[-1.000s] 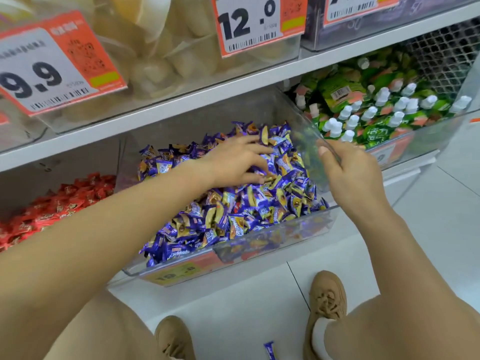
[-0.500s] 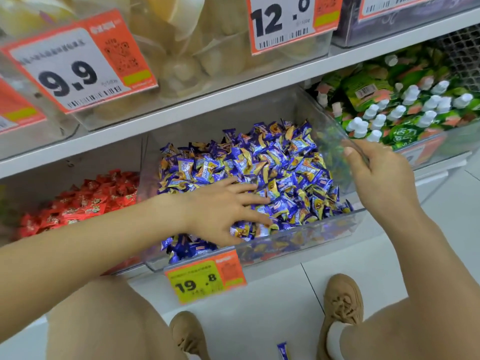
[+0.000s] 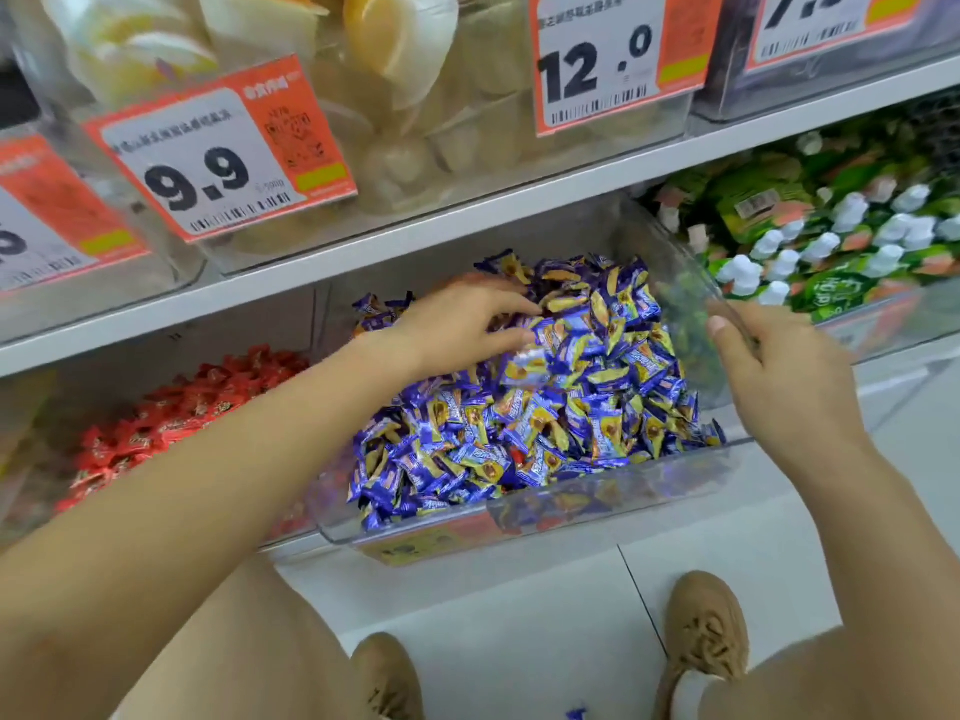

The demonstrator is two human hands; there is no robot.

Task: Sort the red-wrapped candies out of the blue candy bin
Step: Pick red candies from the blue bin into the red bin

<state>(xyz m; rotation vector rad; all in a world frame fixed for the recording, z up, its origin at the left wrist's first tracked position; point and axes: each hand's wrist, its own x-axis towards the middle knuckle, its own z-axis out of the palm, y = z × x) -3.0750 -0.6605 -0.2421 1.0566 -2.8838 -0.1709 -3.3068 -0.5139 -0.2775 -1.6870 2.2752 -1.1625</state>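
A clear plastic bin (image 3: 613, 498) pulled out from the lower shelf holds a heap of blue-and-yellow wrapped candies (image 3: 561, 407). A small red wrapper (image 3: 515, 453) peeks out among them near the front. My left hand (image 3: 457, 324) lies on the back of the heap with fingers spread and straight, pushing into the candies. My right hand (image 3: 774, 371) grips the bin's right wall, thumb over its top edge. To the left, another bin is filled with red-wrapped candies (image 3: 171, 423).
The bin to the right holds green pouches with white caps (image 3: 831, 241). The upper shelf (image 3: 467, 220) carries clear bins with orange price tags 9.9 (image 3: 218, 153) and 12.0 (image 3: 613, 59). My tan shoes (image 3: 706, 631) stand on white floor tiles below.
My left hand moved from the front of the candy heap to its back, sweeping over the candies. The right hand stays on the bin's right wall.
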